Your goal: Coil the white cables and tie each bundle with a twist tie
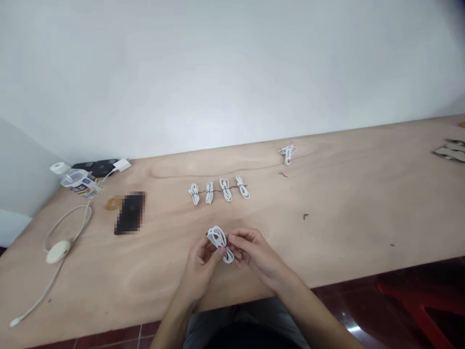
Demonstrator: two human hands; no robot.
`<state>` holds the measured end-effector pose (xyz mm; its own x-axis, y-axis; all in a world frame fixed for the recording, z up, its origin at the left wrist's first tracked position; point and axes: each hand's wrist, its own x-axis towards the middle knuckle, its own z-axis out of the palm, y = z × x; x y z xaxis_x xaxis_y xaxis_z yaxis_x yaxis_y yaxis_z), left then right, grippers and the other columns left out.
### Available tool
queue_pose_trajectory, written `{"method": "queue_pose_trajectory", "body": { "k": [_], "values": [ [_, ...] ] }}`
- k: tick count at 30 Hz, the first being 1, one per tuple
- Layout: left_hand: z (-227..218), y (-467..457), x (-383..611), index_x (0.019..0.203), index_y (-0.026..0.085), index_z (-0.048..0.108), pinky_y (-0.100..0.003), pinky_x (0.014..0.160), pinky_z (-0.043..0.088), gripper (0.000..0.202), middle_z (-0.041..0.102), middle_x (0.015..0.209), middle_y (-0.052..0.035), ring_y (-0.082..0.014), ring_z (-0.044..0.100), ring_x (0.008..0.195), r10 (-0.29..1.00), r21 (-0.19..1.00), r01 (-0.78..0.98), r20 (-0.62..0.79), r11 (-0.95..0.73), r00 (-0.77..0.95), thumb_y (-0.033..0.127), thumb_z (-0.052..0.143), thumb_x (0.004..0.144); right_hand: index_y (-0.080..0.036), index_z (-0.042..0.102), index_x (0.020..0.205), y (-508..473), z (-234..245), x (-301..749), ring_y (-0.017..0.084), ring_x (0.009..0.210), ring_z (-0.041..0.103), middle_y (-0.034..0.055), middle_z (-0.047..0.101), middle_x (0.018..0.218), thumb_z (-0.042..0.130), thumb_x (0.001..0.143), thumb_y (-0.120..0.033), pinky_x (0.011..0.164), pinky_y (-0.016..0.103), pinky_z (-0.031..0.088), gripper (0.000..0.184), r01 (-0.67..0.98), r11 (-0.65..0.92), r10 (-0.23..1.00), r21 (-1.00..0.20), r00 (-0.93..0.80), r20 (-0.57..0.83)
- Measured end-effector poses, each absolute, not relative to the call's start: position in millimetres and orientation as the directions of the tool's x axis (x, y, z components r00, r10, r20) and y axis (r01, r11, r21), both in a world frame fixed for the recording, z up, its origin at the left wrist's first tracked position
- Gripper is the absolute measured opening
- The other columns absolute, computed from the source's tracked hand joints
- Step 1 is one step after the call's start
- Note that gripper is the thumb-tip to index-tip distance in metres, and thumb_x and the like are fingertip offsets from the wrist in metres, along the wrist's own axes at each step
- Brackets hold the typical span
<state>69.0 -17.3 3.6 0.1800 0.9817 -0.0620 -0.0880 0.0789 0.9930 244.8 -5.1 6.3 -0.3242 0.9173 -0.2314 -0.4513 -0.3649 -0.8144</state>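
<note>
A coiled white cable [218, 236] is held over the front of the table, with a dark twist tie [225, 245] around its middle. My left hand [201, 259] grips the coil from the left, its thumb lying across the lower loops. On the other side, my right hand [252, 247] pinches at the tie, thumb and index finger together; the tie's end is mostly hidden by the fingers. Beyond the hands, several white cable bundles [225, 190] lie in a row, each with a dark tie round it. Another white cable [288, 154] rests farther back, its loops looser.
Loose twist ties [283, 174] lie on the wooden table [345, 194]. At left are a blurred dark rectangular object [130, 213], a plastic bottle [78, 182], a white charger [122, 165] and a white cord with a round switch [58, 252]. A patterned item [450, 150] sits far right.
</note>
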Motion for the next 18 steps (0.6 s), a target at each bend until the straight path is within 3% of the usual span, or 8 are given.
{"method": "queue_pose_trajectory", "body": {
  "k": [5, 9, 13, 18],
  "values": [
    [4.8, -19.5, 64.5, 0.103, 0.017, 0.075, -0.033, 0.085, 0.059, 0.028, 0.079, 0.102, -0.0100, -0.0260, 0.074, 0.097, 0.966, 0.990, -0.081, -0.096, 0.118, 0.239, 0.040, 0.082, 0.089, -0.017, 0.079, 0.083, -3.3, 1.9, 248.1, 0.009, 0.055, 0.048, -0.0029, 0.058, 0.062, 0.087, 0.083, -0.041, 0.051, 0.023, 0.038, 0.026, -0.438, -0.475, 0.865, -0.763, -0.391, -0.315],
    [7.1, -17.3, 61.4, 0.100, 0.016, 0.074, -0.032, 0.084, 0.058, 0.025, 0.078, 0.099, -0.0091, -0.0242, 0.073, 0.094, 0.966, 0.993, -0.082, -0.064, 0.087, 0.249, 0.038, 0.080, 0.091, -0.017, 0.077, 0.081, -4.2, 0.2, 245.4, 0.009, 0.056, 0.049, -0.0027, 0.059, 0.062, 0.085, 0.086, -0.041, 0.054, 0.024, 0.038, 0.026, -0.434, -0.431, 0.890, -0.791, -0.351, -0.292],
    [8.9, -13.8, 56.1, 0.099, 0.017, 0.074, -0.032, 0.084, 0.057, 0.023, 0.077, 0.094, -0.0080, -0.0237, 0.073, 0.092, 0.956, 0.992, -0.085, -0.069, 0.097, 0.284, 0.037, 0.080, 0.091, -0.017, 0.077, 0.083, -5.5, 0.1, 244.1, 0.013, 0.060, 0.056, 0.0012, 0.067, 0.070, 0.079, 0.091, -0.044, 0.058, 0.027, 0.044, 0.028, -0.306, -0.277, 0.938, -0.911, -0.294, -0.186],
    [11.0, -10.0, 53.1, 0.102, 0.016, 0.076, -0.034, 0.088, 0.058, 0.027, 0.079, 0.101, -0.0103, -0.0245, 0.073, 0.093, 0.946, 0.992, -0.053, -0.096, 0.118, 0.308, 0.040, 0.080, 0.090, -0.024, 0.078, 0.118, -6.4, 7.1, 250.7, 0.021, 0.090, 0.067, 0.0069, 0.072, 0.104, 0.073, 0.096, -0.031, 0.080, 0.035, 0.054, 0.024, -0.054, 0.050, 0.980, -0.997, -0.190, 0.059]
  ]
}}
